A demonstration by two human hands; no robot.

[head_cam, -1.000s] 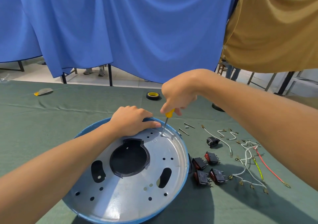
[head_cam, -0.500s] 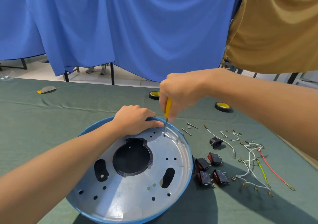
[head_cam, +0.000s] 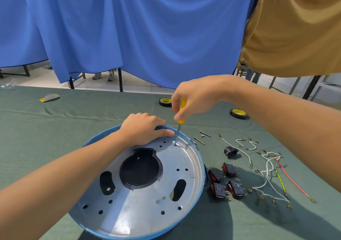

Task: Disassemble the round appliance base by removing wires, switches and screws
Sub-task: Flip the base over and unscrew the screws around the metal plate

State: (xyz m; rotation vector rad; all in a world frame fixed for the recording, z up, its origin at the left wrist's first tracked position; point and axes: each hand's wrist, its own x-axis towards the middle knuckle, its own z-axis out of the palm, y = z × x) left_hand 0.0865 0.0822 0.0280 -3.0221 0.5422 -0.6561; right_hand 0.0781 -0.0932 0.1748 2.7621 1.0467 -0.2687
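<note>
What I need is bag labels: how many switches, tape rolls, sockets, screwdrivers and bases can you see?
Switches: 4
Tape rolls: 2
Socket: 1
Screwdriver: 1
Base: 1
Total: 9

Four switches point(head_cam: 215, 175) (red-faced), two tape rolls point(head_cam: 165, 102)

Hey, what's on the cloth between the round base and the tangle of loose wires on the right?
In the head view, four black-and-red rocker switches lie between the round base and the loose wires, with a black socket farther back.
</note>
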